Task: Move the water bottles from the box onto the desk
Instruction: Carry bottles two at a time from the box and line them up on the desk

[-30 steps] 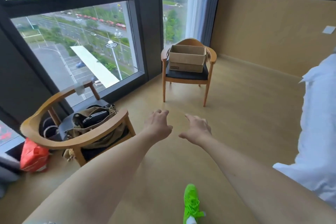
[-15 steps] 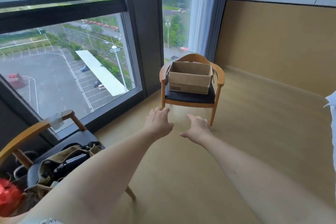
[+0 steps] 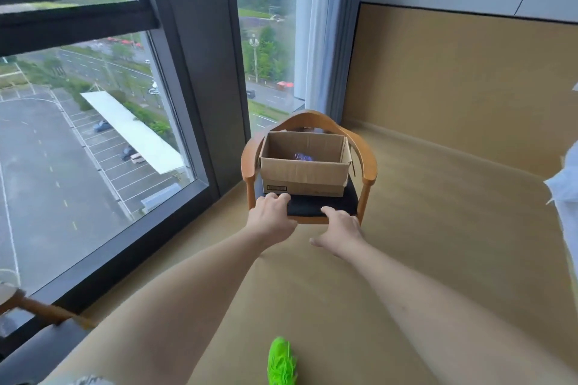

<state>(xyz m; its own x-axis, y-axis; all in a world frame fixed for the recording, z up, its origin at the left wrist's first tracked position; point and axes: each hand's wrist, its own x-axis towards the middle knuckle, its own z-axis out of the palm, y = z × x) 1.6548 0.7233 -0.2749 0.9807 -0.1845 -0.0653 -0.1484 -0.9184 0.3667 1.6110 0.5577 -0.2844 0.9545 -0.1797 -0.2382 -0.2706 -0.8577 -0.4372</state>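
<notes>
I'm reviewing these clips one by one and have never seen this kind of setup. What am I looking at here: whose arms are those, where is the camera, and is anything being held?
There is no machine here. A person wears a wide-angle camera on the head, which looks forward and down, so the two bare arms reaching out are their own. The left hand and right hand stretch forward with relaxed fingers and hold nothing. Ahead, a wooden chair with a dark seat stands by the window, and an open cardboard box sits on that seat. Something bluish shows inside the box; it is too blurred to identify. The bright green shape at the bottom looks like the person's shoe. No desk is in view.
</notes>
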